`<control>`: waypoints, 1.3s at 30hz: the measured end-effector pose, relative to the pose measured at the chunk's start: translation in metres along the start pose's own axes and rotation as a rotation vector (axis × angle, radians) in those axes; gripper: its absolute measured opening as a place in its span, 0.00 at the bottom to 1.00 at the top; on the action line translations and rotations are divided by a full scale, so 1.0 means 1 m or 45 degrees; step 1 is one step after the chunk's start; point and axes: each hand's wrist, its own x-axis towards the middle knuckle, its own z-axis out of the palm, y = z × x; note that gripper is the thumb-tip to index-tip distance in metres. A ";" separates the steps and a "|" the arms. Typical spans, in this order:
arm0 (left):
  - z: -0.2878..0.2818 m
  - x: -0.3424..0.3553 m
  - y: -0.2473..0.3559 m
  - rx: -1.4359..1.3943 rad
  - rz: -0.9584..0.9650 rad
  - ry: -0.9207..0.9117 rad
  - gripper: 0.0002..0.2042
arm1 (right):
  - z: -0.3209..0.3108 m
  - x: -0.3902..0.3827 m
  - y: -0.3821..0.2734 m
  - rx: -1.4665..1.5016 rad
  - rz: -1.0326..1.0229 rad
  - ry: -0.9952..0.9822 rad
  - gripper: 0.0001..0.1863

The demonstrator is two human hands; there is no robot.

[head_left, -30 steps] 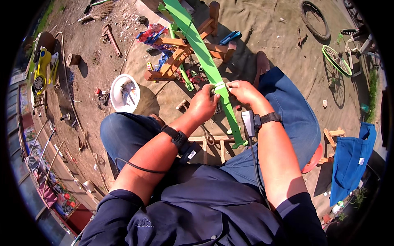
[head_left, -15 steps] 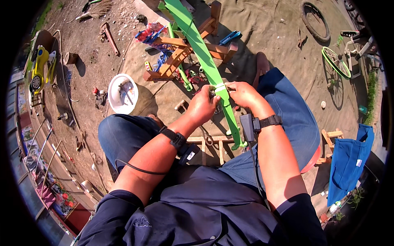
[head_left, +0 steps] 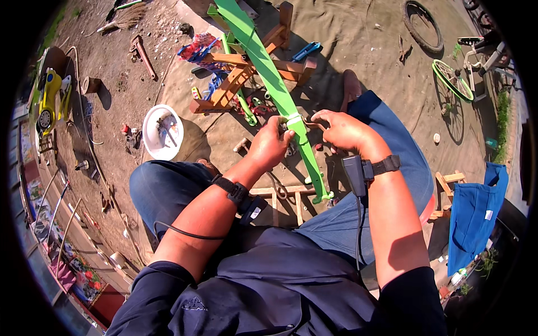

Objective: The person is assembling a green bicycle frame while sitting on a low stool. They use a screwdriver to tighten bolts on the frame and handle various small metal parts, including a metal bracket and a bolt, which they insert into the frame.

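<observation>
Clock reference: centre of the head view, with 12 pointing away from the wearer. From my remote station I read the following.

Position. The green bar (head_left: 273, 83) lies aslant, its far end toward 11–12 o'clock and its near end at 4. Its pale band (head_left: 294, 119) sits at 1.

Grip. The left hand (head_left: 268, 147), just above centre, has finger and thumb curled at the bar's left edge; I cannot tell whether they press the bar or a small part. The right hand (head_left: 350, 134), at 2, is pinched on a thin rod (head_left: 315, 125) that points at the band. The rod's tip is too small for me to verify as seated.

Risks, as I judge them:
1. Slip. If the rod enters off-axis, it can skid and scrape the bar or the left fingers.
2. Rotation. The bar is long and narrow; a light left grip may let it twist. Whether the stand (head_left: 238, 87), between 11 and 12, bears its weight, I cannot tell.
3. Lost parts. Anything small dropped at the band could vanish among the red parts (head_left: 259, 105) at 12.
4. Snagging. The cable (head_left: 359, 235) hangs from the right wrist—a wide sweep could catch it.
</observation>
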 end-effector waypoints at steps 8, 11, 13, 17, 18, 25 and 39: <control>0.003 0.004 -0.008 0.007 0.061 0.031 0.15 | 0.004 0.006 0.005 -0.016 0.026 0.104 0.22; 0.003 0.003 -0.006 0.026 0.066 0.029 0.15 | 0.011 0.011 0.013 0.057 0.006 0.183 0.20; 0.002 0.002 -0.002 0.052 0.057 0.032 0.16 | 0.013 0.012 0.016 0.018 -0.001 0.249 0.19; 0.001 -0.002 0.008 0.030 0.005 0.045 0.17 | 0.021 0.022 0.028 -0.281 -0.110 0.392 0.16; 0.005 -0.002 0.001 -0.087 -0.029 0.058 0.18 | 0.024 0.027 0.035 -0.359 -0.172 0.437 0.16; 0.019 0.011 -0.012 -0.619 -0.449 -0.137 0.24 | 0.048 0.036 0.066 -0.048 -0.305 0.594 0.15; 0.025 0.003 0.000 -1.320 -0.635 -0.408 0.33 | 0.050 0.031 0.054 0.017 -0.006 0.535 0.23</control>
